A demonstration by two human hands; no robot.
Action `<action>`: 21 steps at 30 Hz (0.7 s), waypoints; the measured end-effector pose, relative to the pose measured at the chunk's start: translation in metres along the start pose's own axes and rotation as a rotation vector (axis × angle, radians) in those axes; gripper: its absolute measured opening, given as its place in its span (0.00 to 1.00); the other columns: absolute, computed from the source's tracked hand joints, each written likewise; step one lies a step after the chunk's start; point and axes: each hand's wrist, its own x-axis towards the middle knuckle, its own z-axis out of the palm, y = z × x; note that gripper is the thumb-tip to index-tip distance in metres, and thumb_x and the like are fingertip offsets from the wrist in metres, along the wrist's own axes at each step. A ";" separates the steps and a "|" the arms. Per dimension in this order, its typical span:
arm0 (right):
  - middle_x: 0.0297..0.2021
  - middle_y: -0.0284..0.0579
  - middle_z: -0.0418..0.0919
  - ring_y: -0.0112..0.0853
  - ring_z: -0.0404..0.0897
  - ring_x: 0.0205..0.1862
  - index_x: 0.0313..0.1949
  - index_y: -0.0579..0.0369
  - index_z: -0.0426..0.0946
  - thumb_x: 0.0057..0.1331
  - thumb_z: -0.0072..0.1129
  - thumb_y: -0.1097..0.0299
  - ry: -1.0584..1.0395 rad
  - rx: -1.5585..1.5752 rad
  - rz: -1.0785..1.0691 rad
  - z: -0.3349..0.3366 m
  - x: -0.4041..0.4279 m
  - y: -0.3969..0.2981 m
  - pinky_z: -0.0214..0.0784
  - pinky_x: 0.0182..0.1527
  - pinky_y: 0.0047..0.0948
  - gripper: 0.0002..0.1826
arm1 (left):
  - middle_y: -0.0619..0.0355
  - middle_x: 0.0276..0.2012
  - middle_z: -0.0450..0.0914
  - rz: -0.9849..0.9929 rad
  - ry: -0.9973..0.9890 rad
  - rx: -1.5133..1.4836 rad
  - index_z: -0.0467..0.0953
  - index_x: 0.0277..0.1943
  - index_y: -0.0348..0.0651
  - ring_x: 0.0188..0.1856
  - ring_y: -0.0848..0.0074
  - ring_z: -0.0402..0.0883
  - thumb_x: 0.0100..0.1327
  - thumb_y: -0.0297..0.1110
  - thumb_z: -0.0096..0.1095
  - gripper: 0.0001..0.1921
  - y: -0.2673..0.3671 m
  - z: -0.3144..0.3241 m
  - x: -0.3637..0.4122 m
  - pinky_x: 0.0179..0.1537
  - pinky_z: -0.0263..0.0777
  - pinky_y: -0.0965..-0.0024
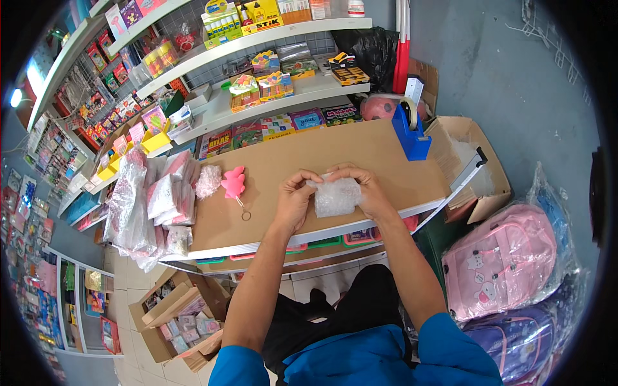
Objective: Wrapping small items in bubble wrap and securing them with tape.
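Both hands hold a small bundle of clear bubble wrap (338, 198) over the brown tabletop (270, 164), near its front edge. My left hand (295, 198) pinches the upper left corner between thumb and fingers. My right hand (364, 188) grips the top and right side, its fingers curled over the edge. Whatever may be inside the wrap cannot be made out. To the left lies a pink figure-shaped keychain (234, 182) with a metal ring at its lower end. Beside it sits a fluffy pale pink ball (208, 182).
A pile of plastic-wrapped packets (169, 193) covers the table's left end. At the back right stands a blue tape dispenser (410, 132). Shelves of stationery (270, 101) line the back. Plastic-covered backpacks (502, 260) are on the right; an open cardboard box (181, 318) is on the floor.
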 end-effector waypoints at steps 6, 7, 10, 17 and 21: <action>0.61 0.51 0.79 0.39 0.77 0.63 0.45 0.57 0.89 0.52 0.47 0.91 -0.066 -0.264 -0.031 -0.001 -0.020 -0.015 0.66 0.65 0.32 0.27 | 0.60 0.38 0.82 0.030 0.004 0.055 0.83 0.35 0.35 0.40 0.78 0.79 0.63 0.08 0.56 0.12 -0.002 0.004 -0.003 0.43 0.75 0.75; 0.62 0.52 0.77 0.41 0.77 0.64 0.46 0.57 0.89 0.51 0.45 0.91 -0.042 -0.306 -0.044 0.001 -0.025 -0.018 0.65 0.66 0.33 0.29 | 0.60 0.38 0.82 0.028 0.006 0.055 0.83 0.35 0.35 0.40 0.78 0.79 0.63 0.08 0.56 0.12 -0.003 0.002 -0.003 0.43 0.75 0.75; 0.66 0.53 0.74 0.45 0.76 0.66 0.47 0.55 0.89 0.52 0.46 0.91 -0.060 -0.402 -0.165 0.007 -0.035 -0.024 0.64 0.68 0.34 0.29 | 0.60 0.39 0.81 0.070 -0.014 0.084 0.83 0.32 0.35 0.42 0.78 0.79 0.62 0.07 0.57 0.12 -0.005 0.000 -0.002 0.45 0.75 0.75; 0.66 0.55 0.74 0.47 0.76 0.66 0.49 0.53 0.89 0.53 0.48 0.90 -0.040 -0.445 -0.145 0.005 -0.037 -0.017 0.67 0.66 0.36 0.29 | 0.60 0.43 0.81 0.086 0.191 0.009 0.81 0.50 0.39 0.45 0.78 0.80 0.62 0.13 0.61 0.16 -0.001 0.000 -0.002 0.46 0.74 0.73; 0.65 0.56 0.74 0.48 0.76 0.65 0.48 0.53 0.89 0.52 0.50 0.89 -0.035 -0.519 -0.194 0.007 -0.035 -0.016 0.68 0.65 0.36 0.29 | 0.59 0.41 0.82 0.343 0.425 0.527 0.82 0.48 0.37 0.42 0.77 0.81 0.65 0.23 0.66 0.09 0.011 0.009 -0.018 0.41 0.74 0.73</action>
